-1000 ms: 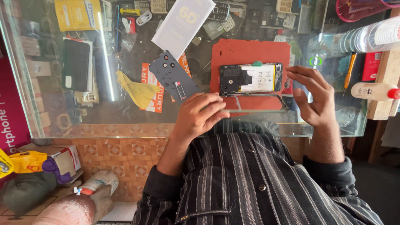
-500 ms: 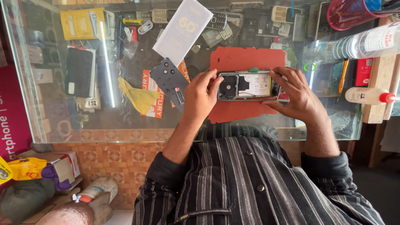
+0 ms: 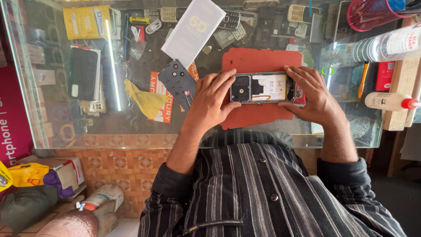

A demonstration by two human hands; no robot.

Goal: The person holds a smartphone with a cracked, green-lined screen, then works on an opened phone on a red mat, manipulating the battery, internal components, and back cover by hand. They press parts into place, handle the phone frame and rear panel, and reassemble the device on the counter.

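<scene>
A glass counter (image 3: pixel 131 127) is spanning the view, with old phones and parts showing in the case beneath and patterned orange tiles fronting it. A white rectangular card (image 3: pixel 193 31) is lying at the top, a yellow packet (image 3: pixel 85 22) at the far left, a grey back cover (image 3: pixel 177 83) beside a crumpled yellow cloth (image 3: pixel 147 100). On the red mat (image 3: pixel 258 116), the left hand (image 3: pixel 210 103) and right hand (image 3: pixel 316 97) are both gripping the opened phone (image 3: pixel 262 87) by its ends, its battery and metal frame facing up.
</scene>
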